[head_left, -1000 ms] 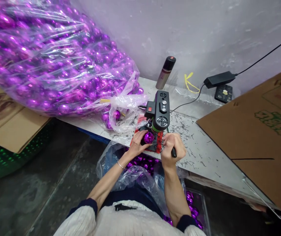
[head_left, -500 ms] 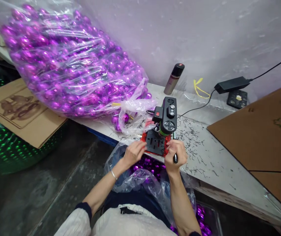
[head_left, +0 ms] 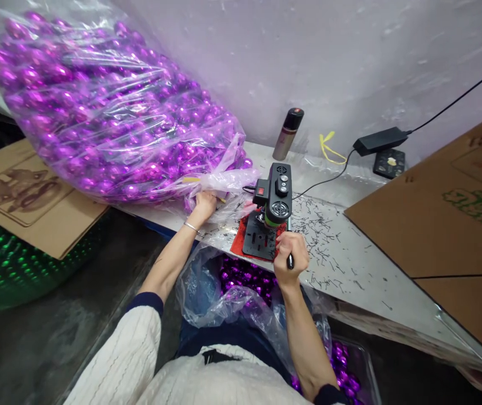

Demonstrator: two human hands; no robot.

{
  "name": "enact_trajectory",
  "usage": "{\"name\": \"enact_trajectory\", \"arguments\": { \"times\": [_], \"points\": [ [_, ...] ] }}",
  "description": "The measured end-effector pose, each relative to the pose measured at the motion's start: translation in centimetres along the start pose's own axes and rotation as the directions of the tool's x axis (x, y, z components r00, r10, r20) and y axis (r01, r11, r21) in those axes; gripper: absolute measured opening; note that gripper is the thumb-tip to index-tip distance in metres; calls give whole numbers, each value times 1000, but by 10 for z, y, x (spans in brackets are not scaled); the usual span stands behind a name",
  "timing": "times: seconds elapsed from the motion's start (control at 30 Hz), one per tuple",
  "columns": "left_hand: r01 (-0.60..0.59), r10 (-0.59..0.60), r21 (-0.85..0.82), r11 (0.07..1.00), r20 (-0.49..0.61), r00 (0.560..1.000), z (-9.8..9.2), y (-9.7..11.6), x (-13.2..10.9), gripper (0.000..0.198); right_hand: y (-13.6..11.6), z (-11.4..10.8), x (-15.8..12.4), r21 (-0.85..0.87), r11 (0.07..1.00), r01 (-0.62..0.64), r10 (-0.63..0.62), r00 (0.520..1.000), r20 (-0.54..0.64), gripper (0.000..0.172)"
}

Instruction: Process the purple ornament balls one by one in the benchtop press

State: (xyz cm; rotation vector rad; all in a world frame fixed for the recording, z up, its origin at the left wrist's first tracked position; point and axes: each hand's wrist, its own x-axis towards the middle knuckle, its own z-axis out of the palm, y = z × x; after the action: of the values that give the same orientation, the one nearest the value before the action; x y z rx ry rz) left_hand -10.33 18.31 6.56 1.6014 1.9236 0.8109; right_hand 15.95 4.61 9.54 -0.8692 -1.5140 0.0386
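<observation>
My right hand (head_left: 291, 256) is wrapped around the black-tipped lever handle (head_left: 290, 261) of a small black bench machine (head_left: 280, 194) with round vents on top. Its slotted black base plate (head_left: 258, 239) sits on a red mat (head_left: 237, 243). At the gathered mouth of the large clear plastic bag (head_left: 226, 177), my left hand (head_left: 206, 205) reaches in among the purple shiny balls (head_left: 131, 140); the plastic and the hand's own back hide its fingers. Below the table edge, an open clear bag (head_left: 199, 281) in front of my body holds more purple balls (head_left: 247, 278).
Short dark bits (head_left: 321, 242) litter the white table (head_left: 363, 298). Behind the machine stand a spray can (head_left: 288, 134) and a power adapter (head_left: 380, 140) with its cable. Cardboard (head_left: 447, 219) leans at right; more cardboard (head_left: 34, 197) lies over green balls (head_left: 25, 264) at left.
My left hand has gone from beside the base plate, up and left, into the mouth of the large bag. My right hand stays on the lever handle. The view has shifted slightly.
</observation>
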Motion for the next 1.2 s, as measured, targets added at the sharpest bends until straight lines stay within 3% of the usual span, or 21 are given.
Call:
{"name": "enact_trajectory", "arguments": {
  "times": [0.1,0.13,0.2,0.23,0.3,0.4,0.47,0.57,0.63,0.7,0.9,1.03,1.2],
  "points": [
    [14,-14,36,999,1,1000,-8,4,-15,39,1,0,1,4,1000,17,-17,1000,13,27],
    [12,-12,-8,1000,4,1000,-11,5,-23,47,1,0,1,5,1000,21,-21,1000,17,27],
    [30,-24,-249,968,25,999,-14,7,-42,54,1,0,1,6,1000,28,-28,999,17,27],
    [61,-40,-430,901,56,998,-13,9,-53,53,2,0,1,6,1000,30,-30,999,12,27],
    [176,-78,-746,642,164,983,-7,13,-76,46,2,0,1,-4,1000,29,-29,1000,1,27],
    [336,-121,-901,273,315,941,13,21,-103,33,2,0,2,-10,1000,20,-20,1000,5,26],
    [377,-154,-913,154,355,922,29,26,-114,26,1,-1,4,-9,1000,18,-18,1000,13,27],
    [404,-186,-911,80,385,904,52,31,-123,20,-1,-4,12,-28,1000,13,-12,1000,28,29],
    [415,-190,-906,84,394,899,65,32,-126,21,-3,-5,18,-46,999,4,-2,999,40,30],
    [403,-171,-903,147,378,910,75,32,-128,27,-4,-6,23,-47,999,1,1,999,48,31],
    [169,-88,-852,496,145,986,97,32,-134,62,-4,-7,27,-44,999,5,-3,998,56,30],
    [-15,48,-725,688,24,999,109,30,-136,64,-4,-8,26,-42,999,21,-19,998,57,30],
    [-164,179,-637,753,-41,983,119,24,-135,54,-5,-9,26,-37,999,30,-28,998,52,28]
  ]
}}
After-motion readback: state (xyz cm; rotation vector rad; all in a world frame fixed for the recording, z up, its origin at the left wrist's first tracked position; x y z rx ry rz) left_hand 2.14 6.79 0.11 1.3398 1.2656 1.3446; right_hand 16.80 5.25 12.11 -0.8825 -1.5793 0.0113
